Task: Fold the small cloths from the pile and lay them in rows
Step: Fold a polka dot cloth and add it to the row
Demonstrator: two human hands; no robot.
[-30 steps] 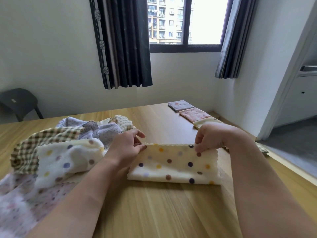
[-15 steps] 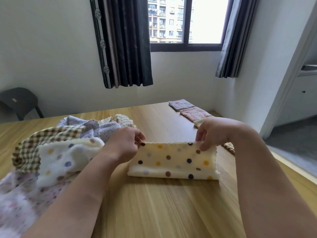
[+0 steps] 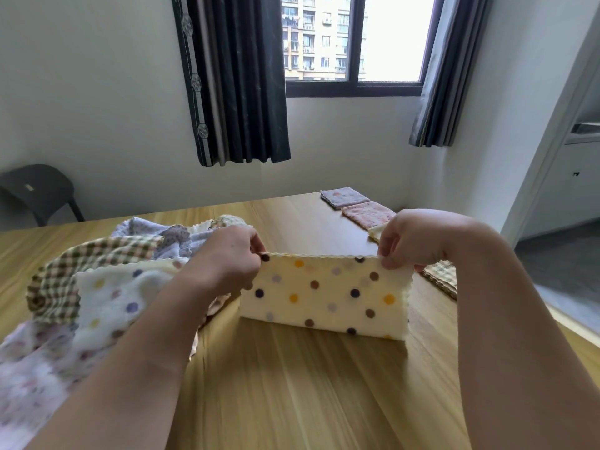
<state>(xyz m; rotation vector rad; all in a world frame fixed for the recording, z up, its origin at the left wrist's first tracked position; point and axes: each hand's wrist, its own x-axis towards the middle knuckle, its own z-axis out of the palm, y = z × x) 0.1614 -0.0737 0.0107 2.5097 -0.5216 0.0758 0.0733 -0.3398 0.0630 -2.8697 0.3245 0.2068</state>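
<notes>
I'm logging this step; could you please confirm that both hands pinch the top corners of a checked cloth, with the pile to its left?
Not quite: in the head view the left hand and right hand pinch the top corners of a cream polka-dot cloth, not a checked one, with the pile to its left.

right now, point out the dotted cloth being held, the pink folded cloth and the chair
cream dotted cloth (image 3: 324,297), head view, front face
pink folded cloth (image 3: 368,214), head view, top centre
dark chair (image 3: 35,186), head view, top part
</notes>
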